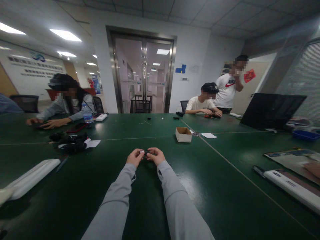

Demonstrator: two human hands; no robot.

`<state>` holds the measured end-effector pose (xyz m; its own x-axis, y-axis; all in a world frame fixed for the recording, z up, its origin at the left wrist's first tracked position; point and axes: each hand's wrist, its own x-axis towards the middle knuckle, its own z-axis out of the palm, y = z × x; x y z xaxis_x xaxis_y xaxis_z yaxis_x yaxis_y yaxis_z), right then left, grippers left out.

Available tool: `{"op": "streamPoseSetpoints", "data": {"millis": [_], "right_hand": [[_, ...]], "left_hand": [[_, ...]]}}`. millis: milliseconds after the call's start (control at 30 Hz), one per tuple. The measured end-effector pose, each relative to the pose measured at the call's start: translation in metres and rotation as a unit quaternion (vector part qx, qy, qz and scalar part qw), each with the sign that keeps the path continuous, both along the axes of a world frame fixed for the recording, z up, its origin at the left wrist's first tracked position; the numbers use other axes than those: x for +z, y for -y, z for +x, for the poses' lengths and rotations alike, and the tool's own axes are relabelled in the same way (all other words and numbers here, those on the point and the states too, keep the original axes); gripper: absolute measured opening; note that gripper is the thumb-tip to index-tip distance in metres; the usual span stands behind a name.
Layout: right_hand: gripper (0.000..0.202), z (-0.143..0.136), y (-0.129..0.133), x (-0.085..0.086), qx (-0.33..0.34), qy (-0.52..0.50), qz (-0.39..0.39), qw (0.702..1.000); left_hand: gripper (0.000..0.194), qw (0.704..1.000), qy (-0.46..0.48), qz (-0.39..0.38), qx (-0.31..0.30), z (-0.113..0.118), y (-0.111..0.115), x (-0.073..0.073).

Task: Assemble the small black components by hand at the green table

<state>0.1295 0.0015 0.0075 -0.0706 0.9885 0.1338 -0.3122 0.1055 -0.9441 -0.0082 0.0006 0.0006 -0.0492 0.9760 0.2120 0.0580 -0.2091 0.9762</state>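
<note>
My left hand (135, 157) and my right hand (155, 155) meet just above the green table (147, 193), straight ahead of me. Between their fingertips is a small dark piece (146, 152), pinched from both sides. Something tiny and white shows at the left fingertips; whether it belongs to the same piece I cannot tell. Most of the piece is covered by my fingers, and its kind is too small to make out. Both forearms are in light grey sleeves, stretched forward over the table.
A small open cardboard box (183, 134) stands ahead to the right, beside a white paper (209, 135). Dark gear (72, 143) and a water bottle (87, 113) are on the left. White long cases lie at both sides. Co-workers sit across; another person stands behind.
</note>
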Motion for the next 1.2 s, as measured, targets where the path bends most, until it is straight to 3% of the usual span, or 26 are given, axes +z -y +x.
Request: {"op": "streamPoseSetpoints", "data": {"millis": [333,600,900,1200], "right_hand": [[0.046,-0.002,-0.008,-0.01,-0.034,0.025,0.021,0.999],[0.046,0.001,-0.002,-0.002,-0.019,0.024,0.007,1.0],[0.046,0.002,-0.008,-0.006,-0.011,-0.004,0.004,1.0],[0.042,0.004,-0.005,-0.005,-0.002,-0.004,0.012,1.0]], "left_hand": [[0.039,0.999,-0.026,-0.025,0.008,-0.001,-0.002,0.001],[0.033,0.995,-0.088,-0.021,0.048,0.002,0.002,0.005],[0.039,1.0,0.002,0.002,0.02,0.0,0.003,0.008],[0.028,1.0,0.0,0.018,0.005,0.0,-0.001,0.004]]}}
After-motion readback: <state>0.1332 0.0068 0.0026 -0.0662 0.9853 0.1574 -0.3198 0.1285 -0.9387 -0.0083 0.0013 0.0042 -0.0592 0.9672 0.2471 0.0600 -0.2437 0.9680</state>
